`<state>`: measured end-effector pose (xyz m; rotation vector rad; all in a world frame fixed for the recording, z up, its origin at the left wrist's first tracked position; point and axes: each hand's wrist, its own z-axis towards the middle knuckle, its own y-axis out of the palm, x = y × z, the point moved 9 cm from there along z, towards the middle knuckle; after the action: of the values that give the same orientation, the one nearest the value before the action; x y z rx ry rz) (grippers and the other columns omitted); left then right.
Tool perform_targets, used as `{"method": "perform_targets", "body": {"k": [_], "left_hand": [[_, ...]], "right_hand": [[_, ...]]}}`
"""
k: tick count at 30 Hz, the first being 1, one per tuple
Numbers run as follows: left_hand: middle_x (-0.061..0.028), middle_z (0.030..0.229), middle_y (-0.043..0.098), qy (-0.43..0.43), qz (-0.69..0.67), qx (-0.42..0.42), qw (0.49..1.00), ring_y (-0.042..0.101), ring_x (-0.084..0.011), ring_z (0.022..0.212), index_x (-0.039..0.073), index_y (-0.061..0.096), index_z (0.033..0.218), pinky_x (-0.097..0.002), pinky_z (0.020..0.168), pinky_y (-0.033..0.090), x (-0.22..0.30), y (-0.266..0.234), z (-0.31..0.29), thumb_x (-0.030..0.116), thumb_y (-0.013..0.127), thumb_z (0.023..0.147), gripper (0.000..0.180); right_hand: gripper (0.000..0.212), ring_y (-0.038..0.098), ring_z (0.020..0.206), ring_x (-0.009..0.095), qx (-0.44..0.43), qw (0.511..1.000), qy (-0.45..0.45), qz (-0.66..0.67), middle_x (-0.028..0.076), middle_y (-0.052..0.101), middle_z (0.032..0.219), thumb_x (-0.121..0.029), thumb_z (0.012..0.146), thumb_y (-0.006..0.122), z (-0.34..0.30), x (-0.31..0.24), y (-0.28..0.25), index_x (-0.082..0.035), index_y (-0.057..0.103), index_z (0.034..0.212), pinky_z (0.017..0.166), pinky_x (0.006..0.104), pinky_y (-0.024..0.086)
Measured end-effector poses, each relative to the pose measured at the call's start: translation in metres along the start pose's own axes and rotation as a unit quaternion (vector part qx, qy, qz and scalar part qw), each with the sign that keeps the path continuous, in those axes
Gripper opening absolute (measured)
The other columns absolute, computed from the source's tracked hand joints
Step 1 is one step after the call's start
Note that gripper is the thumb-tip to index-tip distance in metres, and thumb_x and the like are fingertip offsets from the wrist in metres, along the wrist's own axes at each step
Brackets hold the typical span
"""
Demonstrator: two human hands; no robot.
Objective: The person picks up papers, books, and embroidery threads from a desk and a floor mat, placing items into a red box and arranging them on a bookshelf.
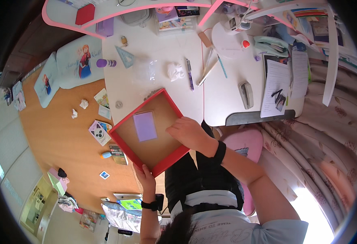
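My left hand (145, 175) is closed on the near corner of a shallow red box (129, 153) with a bare brown inside. The box is tilted over the table's front edge. Flat in it lies a purple rectangular card (145, 126), seemingly in a clear sleeve. Across the box's right rim reaches my right hand (192, 135), its fingers bent and pressed together over the brown bottom. Whether something small sits between those fingertips is hidden. A crumpled white tissue (175, 71) and a dark pen (189, 74) lie beyond the box.
On the white table (154, 44) are a set square (125, 57), a purple glue stick (106, 63), a stapler (246, 95) and printed papers (274, 87). Pink-edged shelves stand behind. Books (118, 154) and tissues lie on the wooden floor at left; a pink chair (243, 142) is at right.
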<state>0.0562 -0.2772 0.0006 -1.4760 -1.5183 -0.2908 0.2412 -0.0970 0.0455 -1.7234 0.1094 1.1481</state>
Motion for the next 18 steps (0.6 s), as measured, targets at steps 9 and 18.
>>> {"method": "perform_targets", "body": {"k": [9, 18], "left_hand": [[-0.0156, 0.123, 0.04, -0.026, -0.072, 0.014, 0.997, 0.044, -0.0231, 0.106, -0.002, 0.023, 0.13, -0.0317, 0.087, 0.038, -0.003, 0.0, 0.005, 0.005, 0.035, 0.088, 0.044], [-0.0145, 0.124, 0.039, -0.044, -0.11, 0.034, 0.992, 0.043, -0.0222, 0.109, 0.0, 0.024, 0.13, -0.0322, 0.087, 0.041, -0.02, 0.007, 0.009, 0.009, 0.038, 0.089, 0.044]], "right_hand": [[0.02, 0.059, 0.071, 0.026, 0.196, 0.892, 0.407, 0.016, 0.01, 0.06, 0.081, -0.015, 0.073, 0.061, -0.032, 0.172, -0.101, -0.005, 0.057, 0.091, 0.065, 0.0349, 0.047], [0.025, 0.059, 0.07, 0.031, 0.153, 0.871, 0.452, -0.118, 0.014, 0.06, 0.078, -0.017, 0.069, 0.062, -0.055, 0.298, -0.08, -0.002, 0.054, 0.088, 0.065, 0.0366, 0.048]]}}
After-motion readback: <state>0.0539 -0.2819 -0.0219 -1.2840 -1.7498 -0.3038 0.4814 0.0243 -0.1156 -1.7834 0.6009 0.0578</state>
